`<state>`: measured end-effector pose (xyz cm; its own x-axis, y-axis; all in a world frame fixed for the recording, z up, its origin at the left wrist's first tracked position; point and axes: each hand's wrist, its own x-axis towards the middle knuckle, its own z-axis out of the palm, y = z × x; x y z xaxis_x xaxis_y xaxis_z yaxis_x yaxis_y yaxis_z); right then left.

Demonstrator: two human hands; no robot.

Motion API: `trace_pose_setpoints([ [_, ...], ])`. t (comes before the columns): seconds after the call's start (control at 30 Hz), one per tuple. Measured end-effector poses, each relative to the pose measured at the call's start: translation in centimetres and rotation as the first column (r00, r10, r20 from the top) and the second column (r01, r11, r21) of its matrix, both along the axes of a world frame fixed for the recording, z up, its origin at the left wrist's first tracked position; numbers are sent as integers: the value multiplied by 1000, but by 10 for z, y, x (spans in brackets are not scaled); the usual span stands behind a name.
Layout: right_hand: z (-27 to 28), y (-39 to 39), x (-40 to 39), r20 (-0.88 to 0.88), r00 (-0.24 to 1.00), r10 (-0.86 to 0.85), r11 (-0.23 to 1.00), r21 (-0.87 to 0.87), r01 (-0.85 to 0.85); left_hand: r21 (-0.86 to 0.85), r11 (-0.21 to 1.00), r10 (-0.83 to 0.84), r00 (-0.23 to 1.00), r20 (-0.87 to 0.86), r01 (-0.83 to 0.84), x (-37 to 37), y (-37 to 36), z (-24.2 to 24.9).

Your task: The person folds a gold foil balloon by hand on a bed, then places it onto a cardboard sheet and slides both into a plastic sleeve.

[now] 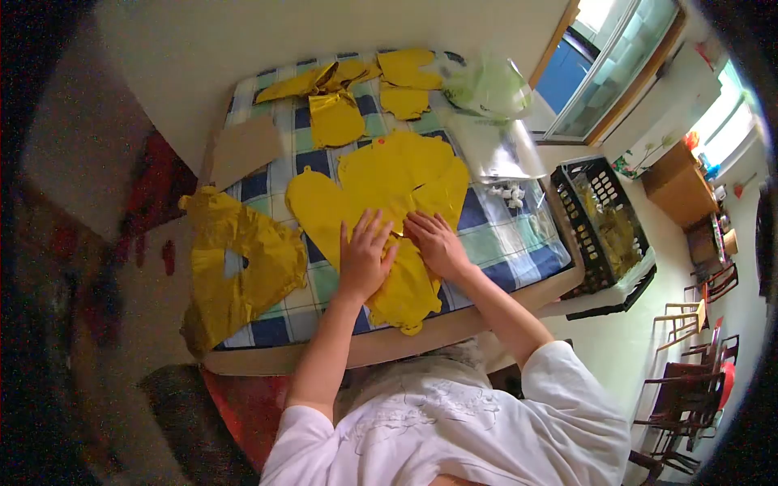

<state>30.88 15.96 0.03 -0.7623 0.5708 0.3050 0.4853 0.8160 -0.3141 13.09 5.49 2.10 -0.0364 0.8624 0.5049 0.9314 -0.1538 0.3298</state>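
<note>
Several flat gold foil pieces lie on a plaid cloth (498, 235) over a table. My left hand (366, 255) rests palm down on the central gold foil (393, 174), its fingers spread and pointing away from me. Beside it, my right hand (435, 243) lies flat on the same foil, fingers stretched out towards the left hand. A small dark gap shows in the foil between the hands. Another gold foil sheet (235, 267) with a hole in it hangs over the table's left edge. Neither hand holds anything that shows.
More gold foil pieces (336, 120) and a brown cardboard sheet (245, 150) lie towards the back. Clear plastic bags (494, 146) are at the back right. A black crate (596, 219) with gold material stands right of the table. Chairs (689, 393) stand farther right.
</note>
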Motion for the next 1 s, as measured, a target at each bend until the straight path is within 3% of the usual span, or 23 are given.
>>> trace_pose_setpoints([
  [0.1,6,-3,1,3,1000,2,1000,-9,-2,-98,994,-53,997,-58,47,9,11,-10],
  [0.2,9,-5,-2,-18,999,-28,999,-37,27,-258,960,-113,994,1,109,13,12,-18],
  [0.4,8,30,-11,-69,997,32,997,66,-27,-288,952,-124,992,-37,108,11,12,-21],
  [0.5,24,78,-26,118,966,-232,955,-159,249,-324,942,-119,991,-65,92,12,12,-27],
  [0.57,19,139,-23,-154,898,-412,911,-81,404,-308,948,-104,993,-48,84,13,10,-20],
  [0.63,12,180,-29,-95,838,-537,827,137,545,-275,958,-93,994,-59,74,13,10,-21],
  [0.73,45,182,-40,144,790,-595,803,71,592,-232,971,-86,992,-94,62,12,12,-34],
  [0.83,45,198,-50,104,813,-572,814,-43,579,-263,963,-85,993,-82,61,13,10,-26],
  [0.9,16,232,-50,108,858,-502,865,41,501,-307,949,-92,993,-77,64,14,5,-14],
  [0.97,16,256,-57,128,925,-358,926,-80,369,-305,947,-110,994,-2,104,11,8,-16],
  [1.0,29,267,-62,124,962,-245,933,-239,268,-301,945,-121,992,34,126,11,9,-18],
])
